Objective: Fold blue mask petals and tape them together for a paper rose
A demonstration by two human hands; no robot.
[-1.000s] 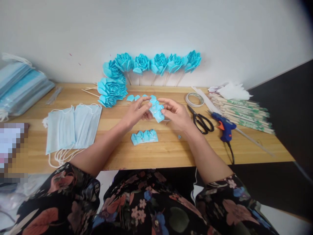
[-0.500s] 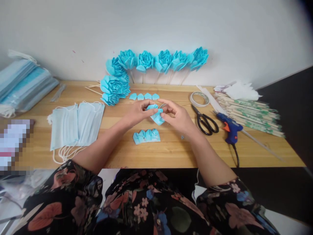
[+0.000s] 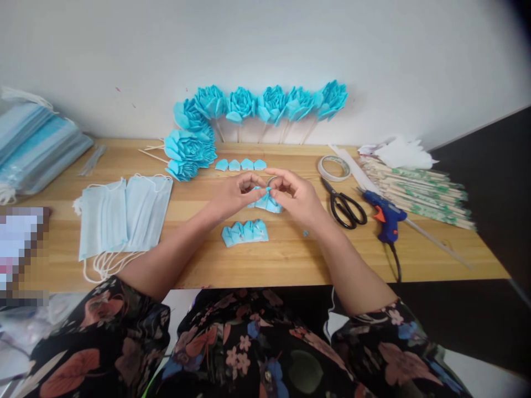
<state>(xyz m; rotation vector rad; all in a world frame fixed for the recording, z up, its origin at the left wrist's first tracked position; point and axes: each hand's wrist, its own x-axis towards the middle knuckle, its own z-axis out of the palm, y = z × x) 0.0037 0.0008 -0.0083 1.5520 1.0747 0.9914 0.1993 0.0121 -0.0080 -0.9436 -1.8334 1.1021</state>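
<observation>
My left hand point(image 3: 232, 196) and my right hand point(image 3: 296, 196) meet over the middle of the wooden table point(image 3: 290, 260). Both pinch a folded strip of blue petals point(image 3: 265, 202) between thumbs and fingertips, low above the tabletop. A second strip of folded blue petals point(image 3: 244, 232) lies flat just in front of my hands. Behind them a short row of single blue petals point(image 3: 240, 165) lies on the wood.
Blue fabric flowers on sticks point(image 3: 265, 105) lean on the wall, with more flowers point(image 3: 188, 149) lying at their left. Face masks point(image 3: 120, 215) lie at the left, a mask stack point(image 3: 37, 143) farther left. Tape roll point(image 3: 334, 167), scissors point(image 3: 344, 204), glue gun point(image 3: 385, 215) and chopstick packets point(image 3: 418, 190) sit right.
The petal strip in my hands has come down from a raised, hanging hold to a bunched pinch close to the table. Both hands drew nearer together.
</observation>
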